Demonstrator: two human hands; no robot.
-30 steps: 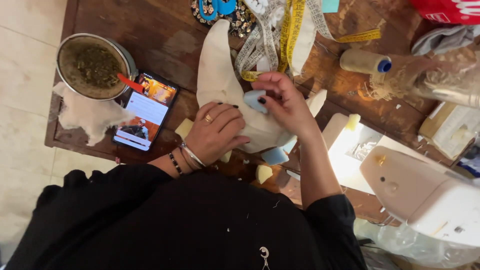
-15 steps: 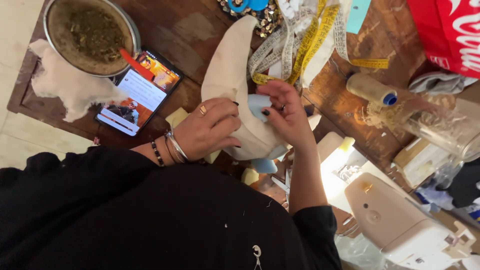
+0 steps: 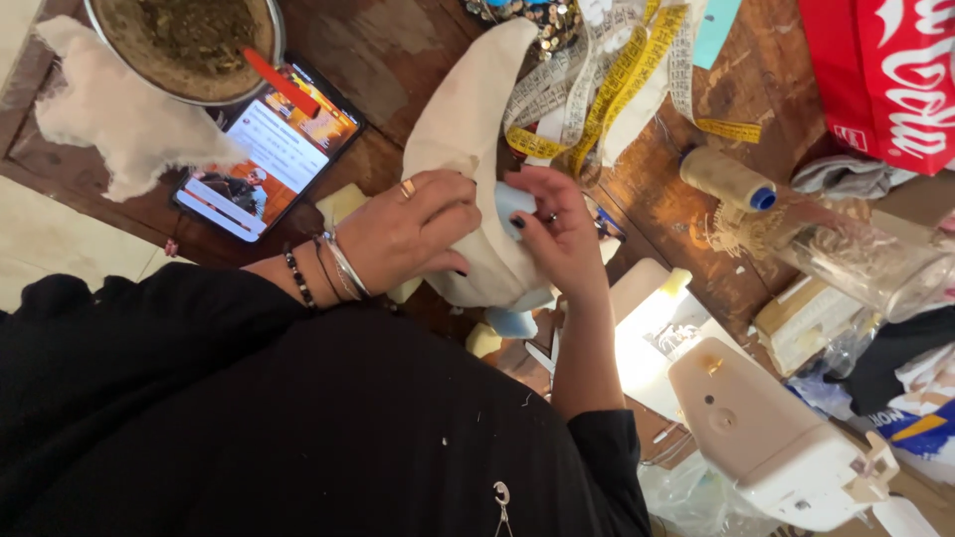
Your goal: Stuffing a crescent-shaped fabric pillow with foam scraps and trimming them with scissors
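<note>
The left hand (image 3: pixel 413 234), ringed and braceleted, pressed palm-down with fingers curled on a cream fabric piece (image 3: pixel 463 129) lying near the middle of the wooden table (image 3: pixel 398 50), while the right hand (image 3: pixel 552 224) pinched a small pale blue chalk-like piece (image 3: pixel 509 202) against the same cloth. Yellow and white measuring tapes (image 3: pixel 597 89) draped over the fabric's far end, a smartphone (image 3: pixel 269 149) lay toward the table's left edge beside a metal bowl (image 3: pixel 179 40), and a white sewing machine (image 3: pixel 776 438) sat by the right near corner.

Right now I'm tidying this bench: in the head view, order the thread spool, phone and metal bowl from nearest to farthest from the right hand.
1. Thread spool, just right of the right hand.
2. Phone, to the left.
3. Metal bowl, far upper left.
</note>
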